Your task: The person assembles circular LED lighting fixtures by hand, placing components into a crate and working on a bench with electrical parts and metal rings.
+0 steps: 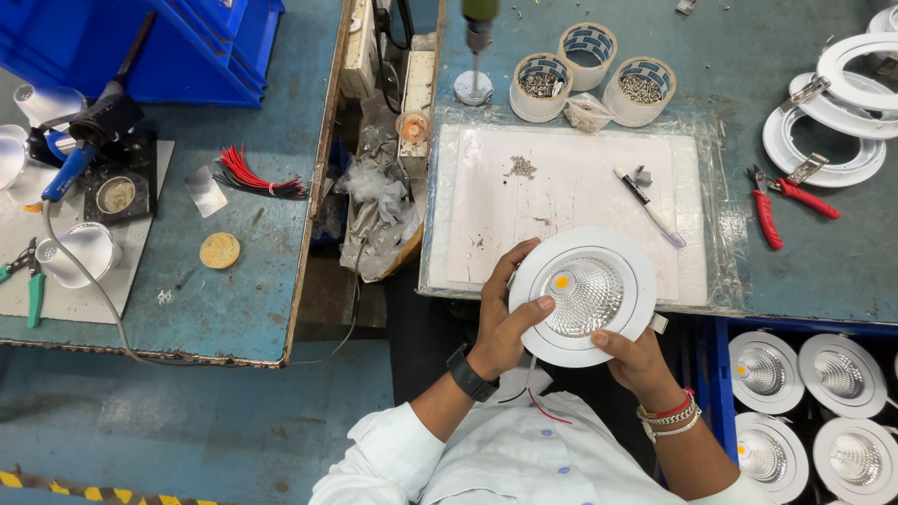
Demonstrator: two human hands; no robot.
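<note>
- The person holds a round white downlight (584,295) in both hands, just in front of the near edge of the white mat (561,201) on the tabletop (823,271).
- The left hand (505,313) is curled around the lamp's left rim, thumb lying across the front ring and fingers behind it.
- The right hand (636,360) cups the lower right rim, thumb tip on the ring, fingers hidden underneath.
- To do this well, the grip is best kept on the white ring only, with thumbs clear of the ribbed silver reflector and the small yellow chip at its centre, which would likely smudge.
- A red wire (545,410) hangs below the lamp toward the shirt; it should hang free, not pinched.
- Beyond the mat stand three tape-roll cups of screws (591,73); red pliers (781,201) lie to the mat's right, a marker pen (648,208) on it.
</note>
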